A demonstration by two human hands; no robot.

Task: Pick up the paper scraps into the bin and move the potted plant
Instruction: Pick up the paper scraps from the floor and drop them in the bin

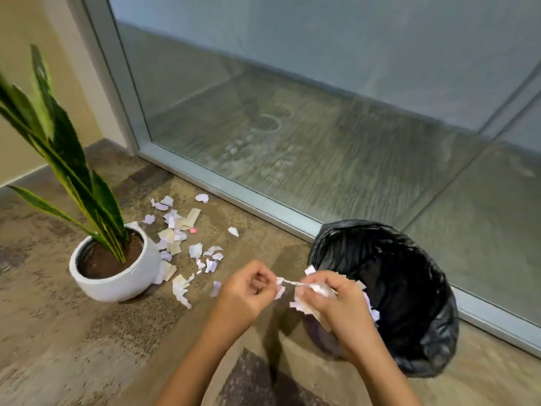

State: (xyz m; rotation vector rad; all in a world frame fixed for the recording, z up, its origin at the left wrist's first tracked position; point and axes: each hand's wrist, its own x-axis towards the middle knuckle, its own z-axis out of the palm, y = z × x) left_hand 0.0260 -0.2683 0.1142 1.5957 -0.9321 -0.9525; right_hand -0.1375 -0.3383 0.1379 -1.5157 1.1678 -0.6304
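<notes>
Your right hand (330,300) grips a bunch of paper scraps (314,291) at the rim of the black-lined bin (409,291), fingers curled around them. Your left hand (248,291) pinches one end of a scrap stretched between both hands. More loose scraps (181,238) lie on the carpet (73,347) beside the white potted plant (114,265), left of the bin, near a glass wall (322,112).
</notes>
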